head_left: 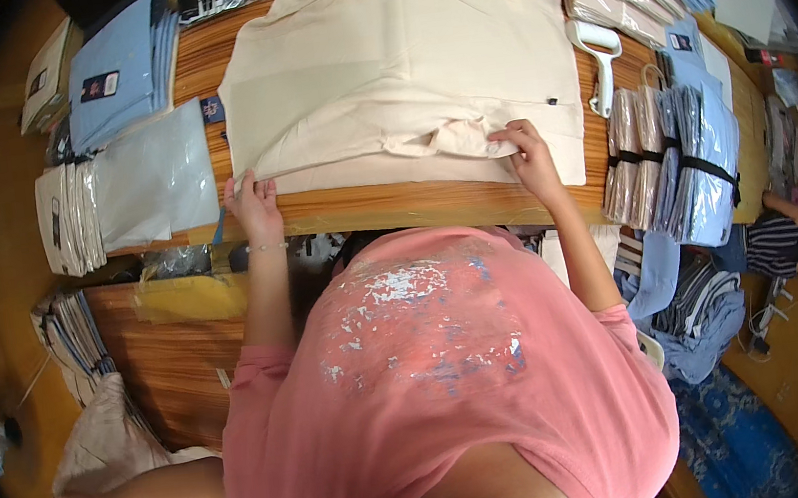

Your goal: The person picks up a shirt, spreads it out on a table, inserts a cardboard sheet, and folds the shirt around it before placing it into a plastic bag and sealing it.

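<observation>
A cream shirt [329, 70] lies spread on the wood-grain table [432, 196] before me, one sleeve stretching off past the far edge of the view. Its near layer is lifted and partly folded back, with bunched creases toward the right. At the near left corner, my left hand [254, 202] pinches the shirt's edge between thumb and fingers. My right hand [528, 157] grips the loose, crumpled edge of the upper layer near the right side. A dark blue tag [212, 110] sticks out beside the shirt's left edge.
A white lint roller [600, 59] lies right of the shirt. Folded blue shirts [118, 74] and clear plastic bags [156, 188] are at left. Bundled packed shirts [674, 159] stand at right. Behind me at left shows another person's arm [152, 496]; a person in stripes [777, 240] is far right.
</observation>
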Demonstrator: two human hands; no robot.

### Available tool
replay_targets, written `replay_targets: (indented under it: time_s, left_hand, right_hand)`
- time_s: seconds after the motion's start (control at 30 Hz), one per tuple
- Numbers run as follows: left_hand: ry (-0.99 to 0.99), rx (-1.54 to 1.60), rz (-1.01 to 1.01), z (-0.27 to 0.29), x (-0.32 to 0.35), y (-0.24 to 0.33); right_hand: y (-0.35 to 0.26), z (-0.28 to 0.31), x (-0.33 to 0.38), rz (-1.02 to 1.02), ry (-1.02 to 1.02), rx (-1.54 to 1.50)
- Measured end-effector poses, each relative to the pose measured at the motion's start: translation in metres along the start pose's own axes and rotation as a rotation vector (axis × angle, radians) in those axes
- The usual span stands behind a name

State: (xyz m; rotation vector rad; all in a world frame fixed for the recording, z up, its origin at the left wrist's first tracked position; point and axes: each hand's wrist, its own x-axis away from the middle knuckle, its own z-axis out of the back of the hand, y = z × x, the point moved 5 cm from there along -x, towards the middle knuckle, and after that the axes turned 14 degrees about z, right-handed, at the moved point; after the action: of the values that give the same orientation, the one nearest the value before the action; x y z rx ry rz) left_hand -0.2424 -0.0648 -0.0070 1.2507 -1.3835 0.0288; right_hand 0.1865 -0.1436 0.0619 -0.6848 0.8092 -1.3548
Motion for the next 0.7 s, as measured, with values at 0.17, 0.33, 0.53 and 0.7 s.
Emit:
replay_targets:
  time_s: [0.17,0.33,0.53,0.7]
  left_hand:
    - [-0.024,-0.155,-0.005,0.016,-0.017,-0.002]
    - [0.193,-0.195,-0.073,0.011,0.025,0.011]
    - [-0.139,-1.006,-0.988,-0.072,0.080,-0.008]
    - [-0.312,-1.858,-1.171,-0.096,0.035,-0.050]
  right_hand:
    - [0.011,-0.003,0.011,0.053,0.034,0.043]
    - [0.030,-0.005,0.015,0.028,0.055,0.084]
    - [0.035,-0.007,-0.011,-0.124,0.112,0.068]
    - [0.043,0.008,-0.024,-0.128,0.040,0.158]
